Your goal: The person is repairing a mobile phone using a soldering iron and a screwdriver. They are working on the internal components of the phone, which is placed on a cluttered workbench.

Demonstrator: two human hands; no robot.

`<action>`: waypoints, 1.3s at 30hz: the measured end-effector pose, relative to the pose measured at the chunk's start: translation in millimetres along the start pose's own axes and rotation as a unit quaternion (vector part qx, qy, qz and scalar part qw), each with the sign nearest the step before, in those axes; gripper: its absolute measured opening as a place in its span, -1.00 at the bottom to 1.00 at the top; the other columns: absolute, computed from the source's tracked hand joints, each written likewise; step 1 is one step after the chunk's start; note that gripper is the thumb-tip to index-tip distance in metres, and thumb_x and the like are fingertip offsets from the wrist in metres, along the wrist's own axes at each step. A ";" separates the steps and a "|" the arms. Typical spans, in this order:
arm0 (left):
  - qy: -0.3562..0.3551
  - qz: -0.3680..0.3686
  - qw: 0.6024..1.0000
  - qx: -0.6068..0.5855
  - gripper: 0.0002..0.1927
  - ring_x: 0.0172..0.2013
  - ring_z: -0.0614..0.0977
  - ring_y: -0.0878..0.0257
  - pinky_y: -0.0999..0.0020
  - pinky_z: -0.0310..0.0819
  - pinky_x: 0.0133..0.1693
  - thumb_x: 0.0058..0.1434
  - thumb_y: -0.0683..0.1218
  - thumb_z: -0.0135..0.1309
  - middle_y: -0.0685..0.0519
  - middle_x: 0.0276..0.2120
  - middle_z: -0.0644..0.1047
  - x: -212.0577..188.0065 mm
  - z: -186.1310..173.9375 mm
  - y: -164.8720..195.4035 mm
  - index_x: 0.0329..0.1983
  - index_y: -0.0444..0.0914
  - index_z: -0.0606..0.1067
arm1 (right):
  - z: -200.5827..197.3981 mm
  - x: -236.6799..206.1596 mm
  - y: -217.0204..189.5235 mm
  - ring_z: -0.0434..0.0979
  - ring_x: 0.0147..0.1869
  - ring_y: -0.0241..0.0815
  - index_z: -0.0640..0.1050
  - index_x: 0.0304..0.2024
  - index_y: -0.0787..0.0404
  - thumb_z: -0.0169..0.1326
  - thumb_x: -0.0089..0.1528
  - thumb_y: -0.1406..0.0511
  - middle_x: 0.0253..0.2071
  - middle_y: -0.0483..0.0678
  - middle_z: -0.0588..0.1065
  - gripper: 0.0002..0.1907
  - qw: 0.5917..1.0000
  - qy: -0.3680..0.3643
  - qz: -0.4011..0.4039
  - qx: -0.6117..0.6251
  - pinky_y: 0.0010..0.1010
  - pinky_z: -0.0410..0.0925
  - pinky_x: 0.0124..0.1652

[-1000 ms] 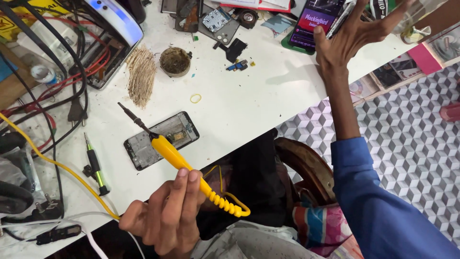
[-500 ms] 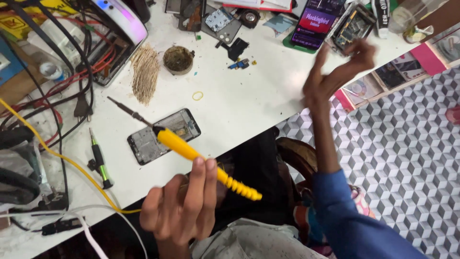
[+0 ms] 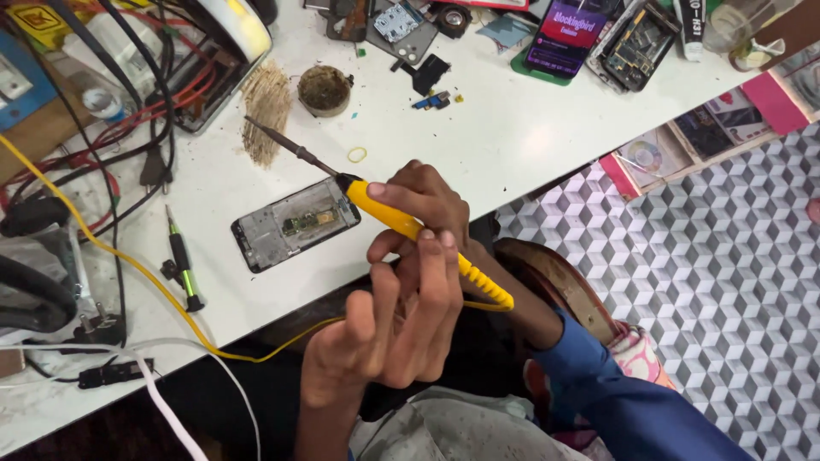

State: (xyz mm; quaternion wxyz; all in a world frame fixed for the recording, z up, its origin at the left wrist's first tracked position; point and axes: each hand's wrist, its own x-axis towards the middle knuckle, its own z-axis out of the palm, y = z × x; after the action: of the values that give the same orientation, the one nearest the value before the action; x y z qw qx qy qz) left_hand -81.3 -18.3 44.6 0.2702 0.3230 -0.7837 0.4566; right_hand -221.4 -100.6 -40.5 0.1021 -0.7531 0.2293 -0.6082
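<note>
A soldering iron with a yellow handle (image 3: 389, 210) and a dark metal tip hangs over the white table (image 3: 512, 128), the tip pointing up and to the left. My right hand (image 3: 427, 201), on a blue-sleeved arm, grips the front of the handle. My left hand (image 3: 389, 329) rises from below with its fingers pressed over the handle's ribbed rear part. Just left of the hands lies an opened phone (image 3: 295, 224), its inner frame and a small board showing.
A green and black screwdriver (image 3: 181, 265) lies left of the phone. The iron's yellow cable (image 3: 102, 248) crosses tangled black leads on the left. A round tin of tip cleaner (image 3: 325, 88), a rubber band (image 3: 356, 154), and phone parts (image 3: 636, 43) sit farther back.
My right hand has come back from the far right of the table and closed on the iron's handle. The iron has shifted up and right, over the phone's right end.
</note>
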 end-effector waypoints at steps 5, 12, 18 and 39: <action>0.024 0.032 0.999 0.034 -0.76 -0.38 0.53 0.41 0.39 0.10 -0.11 0.40 -0.10 0.10 0.18 -0.05 0.65 1.4 1.5 -3.3 0.06 -0.17 0.68 | 0.9 5.5 -30.4 0.59 -0.37 -0.30 0.51 0.25 0.13 0.18 0.40 0.11 -0.26 -0.01 0.46 -0.57 0.989 0.019 0.125 0.074 -0.60 0.37 -0.43; 0.003 -0.183 0.983 -0.012 -0.80 -0.27 0.63 0.26 0.19 0.29 -0.11 0.44 0.11 0.06 0.20 -0.15 0.61 -29.1 11.1 6.7 -0.06 -0.08 0.48 | -16.1 8.9 -26.0 0.65 -0.19 -0.27 0.40 0.26 0.33 -0.02 0.55 0.23 -0.06 0.10 0.51 -0.66 0.984 0.009 0.171 0.054 -0.55 0.53 -0.35; -0.311 -0.441 0.839 0.072 -0.56 -0.13 0.51 0.01 0.04 0.25 -0.06 0.50 0.12 0.06 -0.11 -0.03 0.47 -71.7 25.3 -8.5 0.14 -0.35 0.49 | 4.7 -0.8 37.5 0.54 -0.28 -0.22 0.42 0.10 0.48 -0.05 0.47 0.36 -0.17 0.18 0.50 -0.74 0.963 0.176 0.175 0.104 -0.47 0.50 -0.49; -0.505 -0.404 0.711 0.276 -0.47 -0.03 0.44 -0.17 -0.06 0.25 0.08 0.60 0.15 -0.02 -0.25 -0.11 0.39 -103.9 28.3 3.2 -0.08 -0.48 0.45 | -13.2 -10.3 32.3 0.61 -0.41 -0.31 0.46 0.05 0.40 0.03 0.41 0.42 -0.20 0.14 0.56 -0.82 0.986 0.068 0.150 -0.003 -0.57 0.46 -0.44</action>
State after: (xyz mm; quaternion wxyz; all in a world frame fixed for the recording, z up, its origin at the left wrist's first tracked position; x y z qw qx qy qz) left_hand -20.2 -15.4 -44.1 -0.1085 0.8513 -0.4376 0.2684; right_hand -242.8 -122.3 -60.3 0.1737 -0.6671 0.3479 -0.6354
